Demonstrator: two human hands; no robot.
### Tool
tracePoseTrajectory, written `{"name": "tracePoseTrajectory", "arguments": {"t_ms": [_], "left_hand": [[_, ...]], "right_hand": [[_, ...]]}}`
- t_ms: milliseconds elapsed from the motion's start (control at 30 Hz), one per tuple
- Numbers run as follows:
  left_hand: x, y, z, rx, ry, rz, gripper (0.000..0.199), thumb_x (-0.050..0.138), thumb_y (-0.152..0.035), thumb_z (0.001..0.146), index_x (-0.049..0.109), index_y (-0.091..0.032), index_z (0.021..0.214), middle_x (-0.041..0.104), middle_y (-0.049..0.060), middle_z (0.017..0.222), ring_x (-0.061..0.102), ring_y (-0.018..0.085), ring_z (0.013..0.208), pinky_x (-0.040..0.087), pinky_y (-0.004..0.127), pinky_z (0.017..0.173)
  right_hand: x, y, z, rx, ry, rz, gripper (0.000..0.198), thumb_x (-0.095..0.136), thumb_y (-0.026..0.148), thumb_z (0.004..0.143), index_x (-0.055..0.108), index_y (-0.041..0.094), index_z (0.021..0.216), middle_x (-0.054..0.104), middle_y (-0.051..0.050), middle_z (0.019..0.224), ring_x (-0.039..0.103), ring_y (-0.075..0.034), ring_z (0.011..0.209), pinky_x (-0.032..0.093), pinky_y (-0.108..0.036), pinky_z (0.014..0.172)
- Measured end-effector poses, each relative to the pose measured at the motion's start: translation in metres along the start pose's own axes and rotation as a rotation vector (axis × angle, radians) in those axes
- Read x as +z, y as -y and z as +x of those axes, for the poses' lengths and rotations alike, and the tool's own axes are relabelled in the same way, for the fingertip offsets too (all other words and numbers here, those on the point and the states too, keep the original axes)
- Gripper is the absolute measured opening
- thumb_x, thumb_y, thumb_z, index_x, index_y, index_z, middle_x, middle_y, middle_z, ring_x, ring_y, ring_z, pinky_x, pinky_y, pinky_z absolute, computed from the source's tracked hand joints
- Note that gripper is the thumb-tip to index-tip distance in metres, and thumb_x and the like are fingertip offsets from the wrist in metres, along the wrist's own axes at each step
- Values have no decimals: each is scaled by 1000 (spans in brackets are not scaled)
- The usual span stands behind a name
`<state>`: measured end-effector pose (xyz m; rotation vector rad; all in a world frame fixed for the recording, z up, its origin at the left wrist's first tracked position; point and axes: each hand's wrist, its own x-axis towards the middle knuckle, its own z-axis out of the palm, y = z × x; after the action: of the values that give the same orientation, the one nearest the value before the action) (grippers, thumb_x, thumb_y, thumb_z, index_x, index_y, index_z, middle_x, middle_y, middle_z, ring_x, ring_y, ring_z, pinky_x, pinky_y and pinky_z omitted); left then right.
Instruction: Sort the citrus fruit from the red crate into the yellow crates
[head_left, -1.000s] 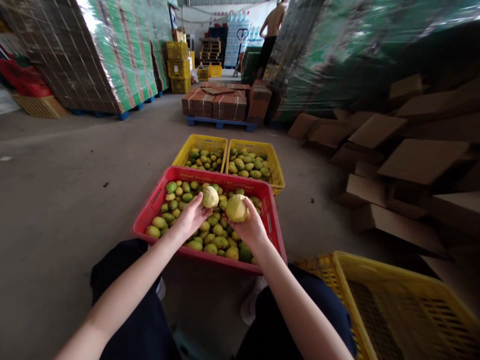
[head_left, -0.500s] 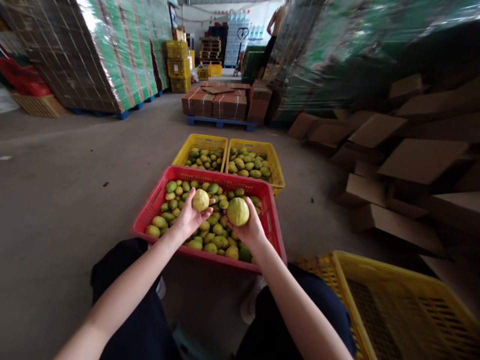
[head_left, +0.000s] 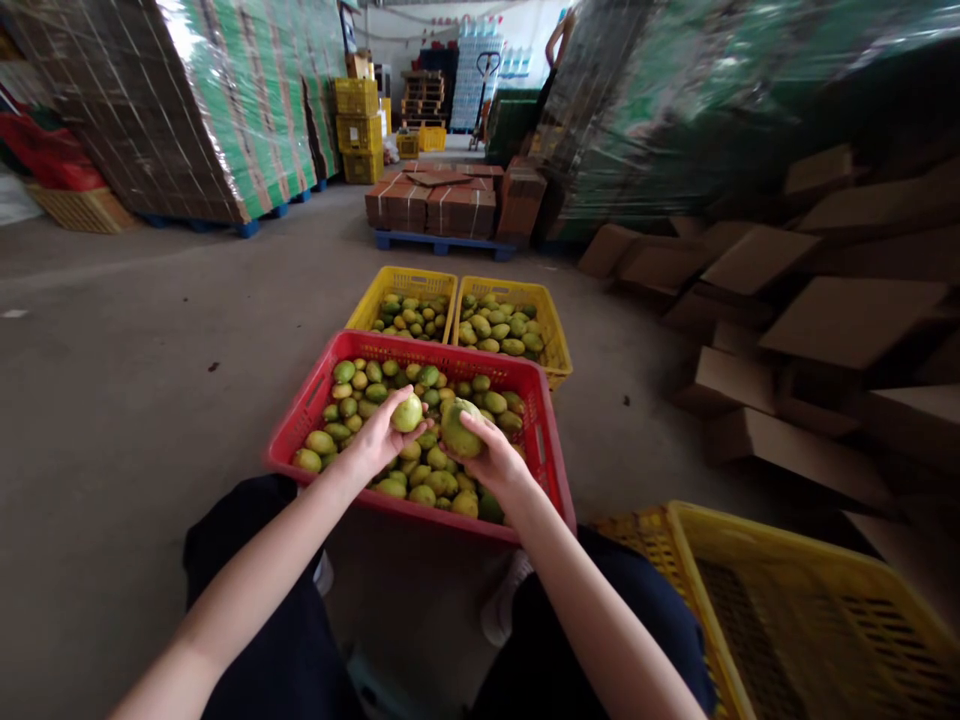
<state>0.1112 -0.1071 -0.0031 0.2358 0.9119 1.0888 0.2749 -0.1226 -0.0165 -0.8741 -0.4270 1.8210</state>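
My left hand (head_left: 384,434) is closed around a small, round yellow-green fruit (head_left: 407,413). In my right hand (head_left: 495,455) is a larger green fruit (head_left: 460,428), with the thumb lying across its top. Both hands are above a red plastic crate (head_left: 551,440), the two fruits close together but apart. The crate holds many loose green and yellow fruits (head_left: 422,495), some hidden beneath my hands and forearms.
Two yellow crates (head_left: 556,335) of similar fruit stand just behind the red one. Beside my right knee is another yellow crate (head_left: 780,545). Cardboard boxes (head_left: 855,320) lie heaped on the right. Flat cartons on a blue pallet (head_left: 442,243) and wrapped stacks (head_left: 255,110) stand farther back.
My right hand has turned its fruit over, bringing the thumb on top, and shifted slightly left. My left hand has rotated its fruit and moved slightly right and down.
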Motion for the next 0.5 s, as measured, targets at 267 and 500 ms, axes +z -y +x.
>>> {"name": "tracePoseTrajectory", "arguments": {"t_ms": [267, 500], "left_hand": [[-4, 6, 7, -97, -84, -114, 31, 38, -31, 95, 59, -10, 100, 67, 7, 69, 68, 18, 65, 60, 33, 65], [-7, 3, 13, -107, -161, -230, 34, 43, -32, 93, 51, -11, 119, 68, 10, 84, 69, 20, 70, 61, 32, 59]], "right_hand": [[8, -5, 1, 122, -8, 1, 31, 50, 43, 89, 64, 16, 83, 70, -3, 68, 67, -16, 61, 54, -25, 53], [6, -7, 2, 85, -81, -25, 30, 52, 43, 88, 63, 16, 84, 68, -2, 63, 63, -15, 51, 50, -24, 44]]}}
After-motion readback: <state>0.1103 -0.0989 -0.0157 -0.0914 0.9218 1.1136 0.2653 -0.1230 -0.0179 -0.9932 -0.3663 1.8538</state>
